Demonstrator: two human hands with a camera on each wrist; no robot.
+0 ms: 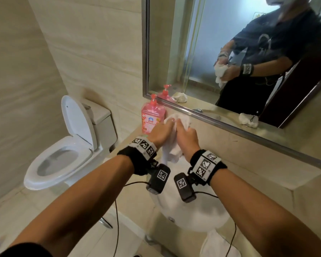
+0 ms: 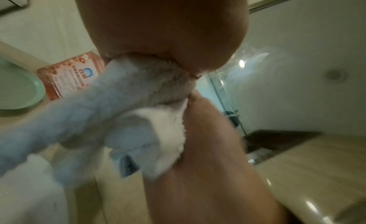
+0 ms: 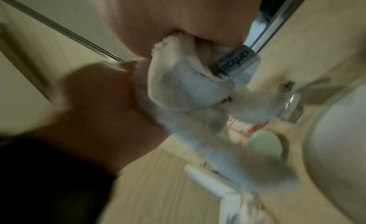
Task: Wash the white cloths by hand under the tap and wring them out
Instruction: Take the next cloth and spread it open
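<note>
Both my hands hold one white cloth (image 1: 171, 149) above the far end of the white sink (image 1: 196, 214). My left hand (image 1: 160, 133) grips its left part and my right hand (image 1: 186, 139) grips its right part, knuckles nearly touching. The cloth bunches above the fists and hangs in a twisted tail below them. In the left wrist view the cloth (image 2: 138, 118) comes out from under my palm, with my right forearm (image 2: 208, 164) beside it. The right wrist view is blurred; the cloth (image 3: 190, 92) shows a sewn label (image 3: 235, 61). The tap is hidden.
A pink soap bottle (image 1: 152, 117) stands on the counter just left of my hands. A mirror (image 1: 230, 52) hangs behind the counter. Another white cloth (image 1: 219, 243) lies near the sink's front edge. A toilet (image 1: 67, 149) with its lid up is at the left.
</note>
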